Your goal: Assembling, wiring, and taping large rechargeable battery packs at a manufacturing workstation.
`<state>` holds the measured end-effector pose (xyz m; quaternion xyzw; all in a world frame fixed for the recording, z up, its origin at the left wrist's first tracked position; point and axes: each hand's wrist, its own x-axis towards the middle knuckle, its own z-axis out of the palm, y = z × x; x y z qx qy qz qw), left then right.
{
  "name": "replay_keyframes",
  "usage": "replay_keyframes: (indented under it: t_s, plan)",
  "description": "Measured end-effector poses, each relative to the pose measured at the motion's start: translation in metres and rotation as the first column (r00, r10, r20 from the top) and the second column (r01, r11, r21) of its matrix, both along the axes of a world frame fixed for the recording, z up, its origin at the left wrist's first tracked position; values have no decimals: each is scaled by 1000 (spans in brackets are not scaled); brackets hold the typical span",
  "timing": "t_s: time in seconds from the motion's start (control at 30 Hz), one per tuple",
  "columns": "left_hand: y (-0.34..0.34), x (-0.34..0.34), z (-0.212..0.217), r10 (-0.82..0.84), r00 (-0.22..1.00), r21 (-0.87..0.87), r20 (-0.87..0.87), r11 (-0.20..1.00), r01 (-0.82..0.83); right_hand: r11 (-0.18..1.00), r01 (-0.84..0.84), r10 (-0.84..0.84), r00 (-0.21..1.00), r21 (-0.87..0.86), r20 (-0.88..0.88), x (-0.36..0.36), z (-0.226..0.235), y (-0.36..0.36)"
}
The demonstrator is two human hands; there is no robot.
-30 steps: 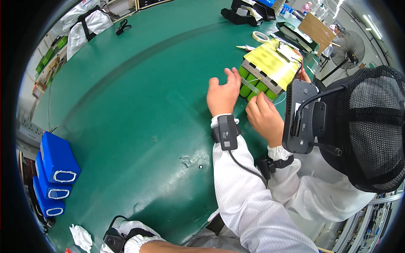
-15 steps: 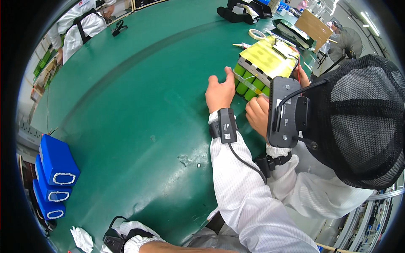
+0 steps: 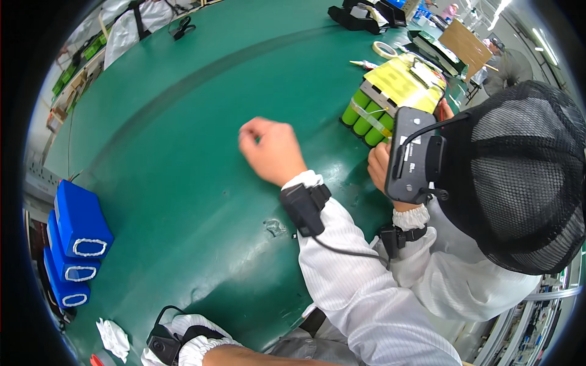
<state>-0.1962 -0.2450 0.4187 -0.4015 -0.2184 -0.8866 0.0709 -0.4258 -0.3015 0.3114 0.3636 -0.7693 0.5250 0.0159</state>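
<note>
My right hand (image 3: 273, 150), slightly blurred, hovers above the green table left of a battery pack. Its fingers curl toward the thumb; whatever may be between them cannot be made out. The battery pack (image 3: 400, 82) has green cylindrical cells and a yellow top sheet. A clear tape strip (image 3: 370, 118) crosses its cell side. A co-worker's hand (image 3: 379, 165) is beside the pack's near side, and another co-worker's hand (image 3: 446, 110) touches its far right. At the bottom edge, my left hand (image 3: 262, 360) shows only as bare skin beyond a white cuff; its fingers are out of sight.
Several blue wrapped packs (image 3: 82, 219) are stacked at the left, near a crumpled white tissue (image 3: 113, 339). A tape roll (image 3: 384, 50) and small tube (image 3: 364, 64) lie behind the pack. The co-worker's black cap (image 3: 519, 177) fills the right. Black scissors (image 3: 182, 28) lie far left.
My right hand has drawn away from the battery pack toward the left, its fingers curling in. The co-worker's hands stay at the pack. The view has shifted slightly.
</note>
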Motion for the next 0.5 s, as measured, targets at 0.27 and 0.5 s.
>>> replay_keyframes:
  t_s: [0.27, 0.5]
  plan:
    - [-50, -43, 5, -488, 870, -639, -75, 693, 334, 811, -369, 379, 922, 453, 72, 43, 4, -16]
    - [-70, -31, -2, -109, 977, -656, -181, 753, -38, 779, -418, 358, 909, 468, 215, 41, 7, -19]
